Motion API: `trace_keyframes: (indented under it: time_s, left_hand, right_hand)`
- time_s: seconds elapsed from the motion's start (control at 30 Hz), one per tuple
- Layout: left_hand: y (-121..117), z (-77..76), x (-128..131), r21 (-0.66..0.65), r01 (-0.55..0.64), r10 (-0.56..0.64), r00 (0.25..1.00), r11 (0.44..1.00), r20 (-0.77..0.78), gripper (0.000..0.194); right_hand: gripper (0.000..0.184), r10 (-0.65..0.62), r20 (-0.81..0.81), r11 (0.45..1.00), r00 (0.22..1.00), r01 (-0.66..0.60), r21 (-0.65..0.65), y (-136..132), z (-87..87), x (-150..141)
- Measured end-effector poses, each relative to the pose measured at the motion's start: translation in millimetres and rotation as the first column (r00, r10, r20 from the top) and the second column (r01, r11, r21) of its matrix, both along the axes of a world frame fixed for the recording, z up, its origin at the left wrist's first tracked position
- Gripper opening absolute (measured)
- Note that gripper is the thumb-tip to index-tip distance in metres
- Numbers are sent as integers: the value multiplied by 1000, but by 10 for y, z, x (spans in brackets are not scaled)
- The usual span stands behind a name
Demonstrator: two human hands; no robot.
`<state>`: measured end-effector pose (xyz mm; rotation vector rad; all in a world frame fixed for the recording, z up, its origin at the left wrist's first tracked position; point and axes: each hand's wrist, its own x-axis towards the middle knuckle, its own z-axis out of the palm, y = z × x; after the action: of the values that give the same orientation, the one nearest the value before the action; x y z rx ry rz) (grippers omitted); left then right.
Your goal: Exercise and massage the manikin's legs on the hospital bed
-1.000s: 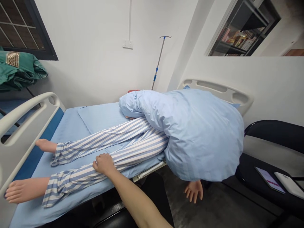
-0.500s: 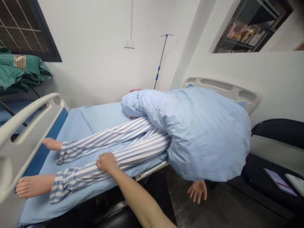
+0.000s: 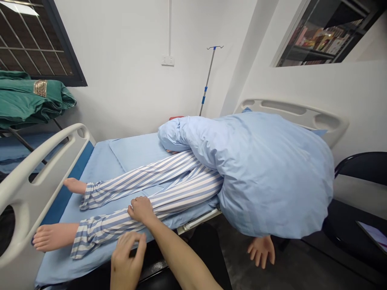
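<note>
A manikin in blue-and-white striped pyjama trousers [image 3: 169,197] lies on a hospital bed with a light blue sheet [image 3: 99,161]. A bulky light blue duvet [image 3: 266,169] hides its upper body; one manikin hand [image 3: 261,251] hangs below the duvet off the bedside. Its bare near foot [image 3: 51,237] points at the footboard. My right hand [image 3: 140,209] rests on the near trouser leg around the knee, fingers curled onto the cloth. My left hand [image 3: 127,257] hovers just below it at the bed's near edge, fingers loosely apart, holding nothing.
A white plastic footboard [image 3: 33,177] stands at the left, a headboard [image 3: 296,114] at the right against the wall. An IV pole [image 3: 207,80] rises behind the bed. Folded green cloth [image 3: 33,100] lies on a rack at left. A black chair [image 3: 359,165] with a phone [image 3: 375,233] stands at right.
My left hand has come into view at the bottom, below my right hand. The right hand stays on the trouser leg while the view has shifted slightly.
</note>
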<state>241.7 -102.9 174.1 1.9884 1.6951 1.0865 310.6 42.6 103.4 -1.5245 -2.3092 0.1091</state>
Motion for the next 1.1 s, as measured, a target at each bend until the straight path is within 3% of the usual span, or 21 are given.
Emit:
trace_keyframes:
  time_s: [0.07, 0.2, 0.27, 0.33, 0.4, 0.5, 0.6, 0.67, 0.8, 1.1]
  left_hand:
    - [179, -103, -54, -96, -79, 89, 991, 992, 99, 28]
    - [867, -347, -511, -172, -205, 237, 953, 963, 187, 29]
    - [1129, -480, -756, -133, -230, 247, 961, 964, 126, 27]
    - [1265, -612, -958, -69, -254, 247, 965, 965, -89, 24]
    - [1287, -734, -1105, -10, -232, 215, 918, 973, -332, 24]
    - [1216, -867, -1225, 95, -108, 144, 762, 990, -631, 25]
    - [1161, -930, -1254, 207, -15, 177, 581, 978, -795, 26]
    - [1152, -945, -1256, 242, 0, 204, 537, 970, -819, 25]
    - [1113, -968, -1292, 252, 18, 204, 535, 968, -820, 26]
    - [986, -1050, -1443, 235, 60, 128, 697, 970, -705, 33]
  right_hand:
    - [28, -2, -7, 1000, 1000, 2, 0, -3, 9, -3]
    - [28, -12, -1, 1000, 1000, 12, -22, -2, 12, -18]
    - [28, -11, 7, 1000, 1000, 11, -23, 0, 3, -25]
    - [27, -10, 8, 1000, 1000, 10, -15, 3, -12, -30]
    - [27, -14, 2, 1000, 1000, 14, -8, 8, -29, -33]
    - [25, -24, -3, 1000, 1000, 24, -8, 13, -47, -39]
    - [25, -31, 9, 999, 999, 31, -14, 9, -48, -45]
    - [25, -35, 18, 999, 999, 36, -18, 1, -42, -49]
    - [27, -49, 37, 998, 998, 50, -30, -13, -19, -52]
    - [27, -24, 38, 995, 999, 27, -95, -38, 74, -51]
